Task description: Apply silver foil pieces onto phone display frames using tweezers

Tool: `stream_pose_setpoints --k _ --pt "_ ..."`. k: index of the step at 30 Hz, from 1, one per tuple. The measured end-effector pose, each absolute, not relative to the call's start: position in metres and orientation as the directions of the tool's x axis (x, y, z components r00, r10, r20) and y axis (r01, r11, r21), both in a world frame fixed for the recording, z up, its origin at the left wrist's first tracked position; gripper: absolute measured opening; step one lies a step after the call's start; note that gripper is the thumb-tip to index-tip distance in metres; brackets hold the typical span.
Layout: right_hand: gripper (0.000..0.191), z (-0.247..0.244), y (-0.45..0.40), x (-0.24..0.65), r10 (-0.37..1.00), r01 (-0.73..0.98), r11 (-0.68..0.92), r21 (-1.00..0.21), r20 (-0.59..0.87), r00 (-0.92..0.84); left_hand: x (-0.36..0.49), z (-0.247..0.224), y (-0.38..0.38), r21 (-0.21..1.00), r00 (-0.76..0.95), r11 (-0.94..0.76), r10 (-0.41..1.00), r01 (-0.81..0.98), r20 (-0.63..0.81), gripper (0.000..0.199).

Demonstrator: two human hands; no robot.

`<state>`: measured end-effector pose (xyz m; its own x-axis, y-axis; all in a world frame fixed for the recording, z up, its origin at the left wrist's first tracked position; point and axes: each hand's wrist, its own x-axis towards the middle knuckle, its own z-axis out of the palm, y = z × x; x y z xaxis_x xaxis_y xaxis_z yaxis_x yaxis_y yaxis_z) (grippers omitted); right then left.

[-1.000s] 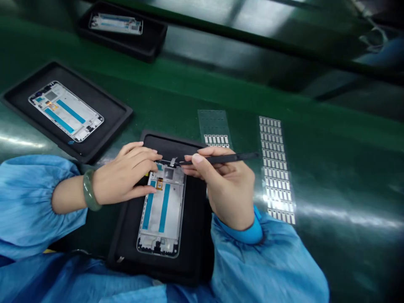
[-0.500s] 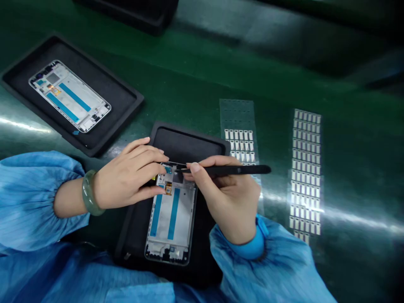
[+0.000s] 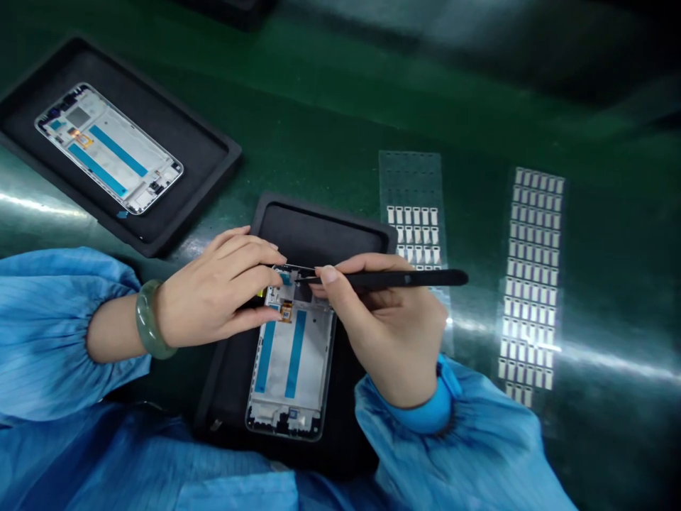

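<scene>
A phone frame (image 3: pixel 313 358) with two blue strips lies face-up in a black tray (image 3: pixel 228 397) in front of me. My left hand (image 3: pixel 220 291) rests its stretched, spread fingertips on the frame's upper left edge, thumb apart from the index finger. Near its index fingertip is a small blue tab (image 3: pixel 286 279). Between my right hand's (image 3: pixel 386 319) thumb and fingers is a pair of black tweezers (image 3: pixel 409 278). The tips reach the frame's top part, close to the tab. Whether they pinch anything is too small to tell.
At upper left, another phone frame (image 3: pixel 114 152) lies in a second black tray (image 3: pixel 205 160). Two clear sheets carry rows of small pale pieces: a near sheet (image 3: pixel 409 174) partly behind my right hand, and a far sheet (image 3: pixel 535 277) at right. Another dark tray edge shows at the top.
The whole view has shifted slightly, with the sheets now further right and the left tray further up and left. Both hands and the tweezers keep nearly the same pose over the phone frame.
</scene>
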<state>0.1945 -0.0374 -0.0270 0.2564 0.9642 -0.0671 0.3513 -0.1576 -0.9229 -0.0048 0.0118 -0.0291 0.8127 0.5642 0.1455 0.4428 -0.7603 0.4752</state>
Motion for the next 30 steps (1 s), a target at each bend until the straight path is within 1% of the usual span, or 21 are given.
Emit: stream_pose_setpoints --k 6,15,19,22,24,25,27,29,30 --pt "0.011 -0.027 -0.037 0.195 0.972 0.404 -0.131 -0.905 -0.036 0.234 -0.004 -0.028 0.011 0.435 0.824 -0.782 0.549 0.447 0.139 0.027" --pt "0.01 -0.03 -0.037 0.196 0.978 0.491 -0.033 -0.871 0.073 0.195 -0.002 -0.026 0.009 0.342 0.839 -0.827 0.519 0.446 0.162 0.026" --pt "0.011 -0.028 -0.037 0.194 0.971 0.555 0.065 -0.829 0.181 0.157 0.0 -0.023 0.008 0.288 0.844 -0.844 0.509 0.452 0.168 0.025" --pt "0.011 -0.028 -0.038 0.194 0.957 0.614 0.194 -0.765 0.284 0.052 0.003 -0.019 0.006 0.219 0.853 -0.864 0.492 0.454 0.171 0.025" --pt "0.014 -0.028 -0.039 0.197 0.945 0.62 0.263 -0.74 0.327 -0.011 0.005 -0.017 0.004 0.161 0.864 -0.875 0.48 0.457 0.154 0.025" --pt "0.015 -0.028 -0.04 0.199 0.94 0.613 0.274 -0.741 0.341 -0.009 0.005 -0.017 0.003 0.136 0.868 -0.878 0.475 0.458 0.142 0.026" --pt "0.017 -0.028 -0.039 0.205 0.941 0.572 0.23 -0.788 0.33 0.076 0.006 -0.017 0.001 0.107 0.875 -0.883 0.468 0.457 0.122 0.028" --pt "0.02 -0.028 -0.036 0.211 0.946 0.473 0.15 -0.868 0.265 0.187 0.006 -0.019 0.0 0.113 0.869 -0.878 0.477 0.465 0.128 0.028" --pt "0.021 -0.029 -0.033 0.213 0.953 0.41 0.117 -0.905 0.219 0.211 0.006 -0.02 0.0 0.124 0.862 -0.873 0.486 0.472 0.141 0.028"
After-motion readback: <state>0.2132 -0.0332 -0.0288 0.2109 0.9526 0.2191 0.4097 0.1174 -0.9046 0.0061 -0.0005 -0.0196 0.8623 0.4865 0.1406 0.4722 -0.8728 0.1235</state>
